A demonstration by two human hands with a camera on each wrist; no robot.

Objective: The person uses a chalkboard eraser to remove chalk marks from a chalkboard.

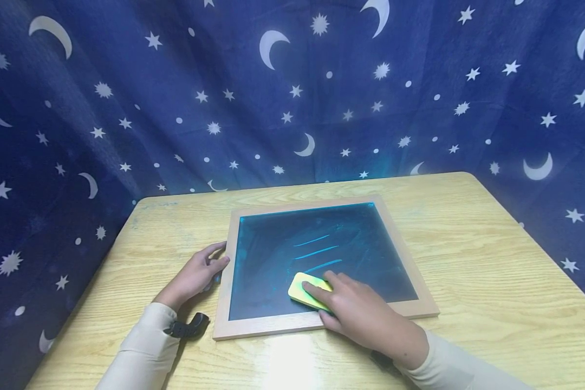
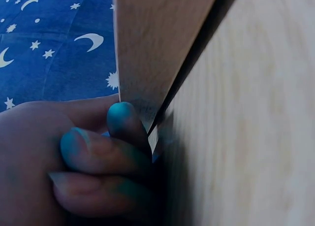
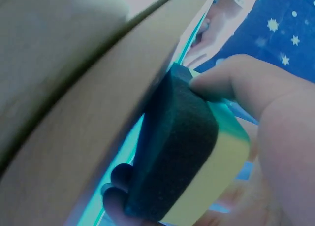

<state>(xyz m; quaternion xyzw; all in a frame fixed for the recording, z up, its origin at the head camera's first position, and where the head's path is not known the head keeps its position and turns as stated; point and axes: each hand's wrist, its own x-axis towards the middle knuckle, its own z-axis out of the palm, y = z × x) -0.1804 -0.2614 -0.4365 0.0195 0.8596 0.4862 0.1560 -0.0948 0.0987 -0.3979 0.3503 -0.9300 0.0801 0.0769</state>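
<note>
A chalkboard (image 1: 268,271) with a light wooden frame lies on the table. Several blue chalk strokes (image 1: 317,252) mark its dark surface. My right hand (image 1: 363,314) grips a yellow chalkboard eraser (image 1: 299,290) over the lower middle of the board. In the right wrist view, the eraser's dark pad (image 3: 177,142) faces the board, with thumb and fingers on opposite sides. My left hand (image 1: 197,276) holds the frame's left edge. Blue-stained, curled fingers (image 2: 98,154) sit against the frame's side (image 2: 152,44) in the left wrist view.
The wooden table (image 1: 492,260) extends past the board on all sides and carries faint blue smudges at its far left corner. A blue curtain (image 1: 253,97) with moons and stars hangs behind and beside it. Black straps (image 1: 190,326) circle the wrists.
</note>
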